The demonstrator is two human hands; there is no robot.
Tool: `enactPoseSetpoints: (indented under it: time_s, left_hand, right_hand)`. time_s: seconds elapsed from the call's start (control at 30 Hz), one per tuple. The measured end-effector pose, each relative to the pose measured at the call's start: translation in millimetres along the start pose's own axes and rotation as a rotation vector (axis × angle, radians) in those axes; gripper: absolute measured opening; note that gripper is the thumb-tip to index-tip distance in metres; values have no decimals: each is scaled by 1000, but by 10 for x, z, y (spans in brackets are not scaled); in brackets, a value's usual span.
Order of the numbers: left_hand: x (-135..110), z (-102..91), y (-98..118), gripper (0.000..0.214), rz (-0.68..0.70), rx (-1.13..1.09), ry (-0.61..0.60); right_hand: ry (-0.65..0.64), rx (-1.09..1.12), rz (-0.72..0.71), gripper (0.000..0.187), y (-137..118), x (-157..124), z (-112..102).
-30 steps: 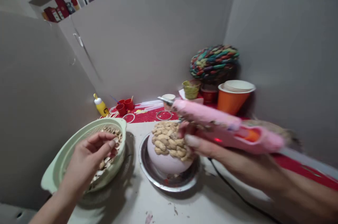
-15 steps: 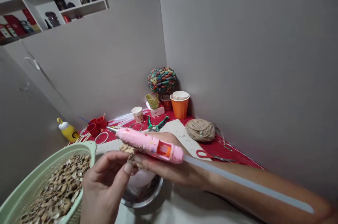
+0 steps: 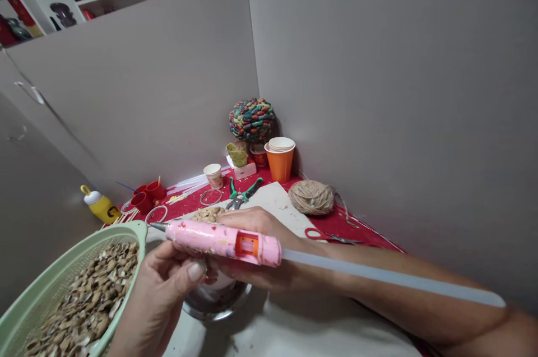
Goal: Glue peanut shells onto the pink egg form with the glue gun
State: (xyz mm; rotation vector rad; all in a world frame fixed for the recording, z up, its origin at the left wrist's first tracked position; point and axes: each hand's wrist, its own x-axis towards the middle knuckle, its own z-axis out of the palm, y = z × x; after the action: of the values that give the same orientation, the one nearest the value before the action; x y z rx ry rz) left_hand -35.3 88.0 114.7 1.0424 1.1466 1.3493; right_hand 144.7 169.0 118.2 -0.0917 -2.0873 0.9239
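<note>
The light green plastic mesh basket (image 3: 139, 227) holds plenty of loose brown shells. In the round shiny metal bowl (image 3: 216, 314) sits a pale rounded form (image 3: 223, 283), bare low down. The right hand (image 3: 260, 221) grips a pink plastic glue gun (image 3: 202, 237). Tan peanut shells (image 3: 209, 214) cover the top, so the covering looks partly done; whether the left hand's (image 3: 166, 284) pinched fingers hold one, I cannot tell.
</note>
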Motion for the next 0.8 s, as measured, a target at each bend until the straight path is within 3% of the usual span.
enactPoseSetpoints:
  time_s: [0.17, 0.37, 0.5, 0.6, 0.8]
  left_hand:
    - [0, -31, 6, 39, -46, -40, -48]
    - [5, -28, 12, 26, -74, -80, -39]
    - [-11, 2, 13, 27, -65, -49, -27]
    - [-38, 13, 16, 32, -60, -70, -16]
    - [-77, 13, 26, 39, -77, -111, -12]
  right_hand:
    - [9, 48, -4, 15, -45, 13, -28]
    - [-44, 112, 162, 9, -125, -3, -67]
    - [-102, 140, 233, 1, -181, 31, -82]
    - [-140, 79, 290, 5, -221, 88, -93]
    - [-209, 94, 214, 11, -178, 95, -91]
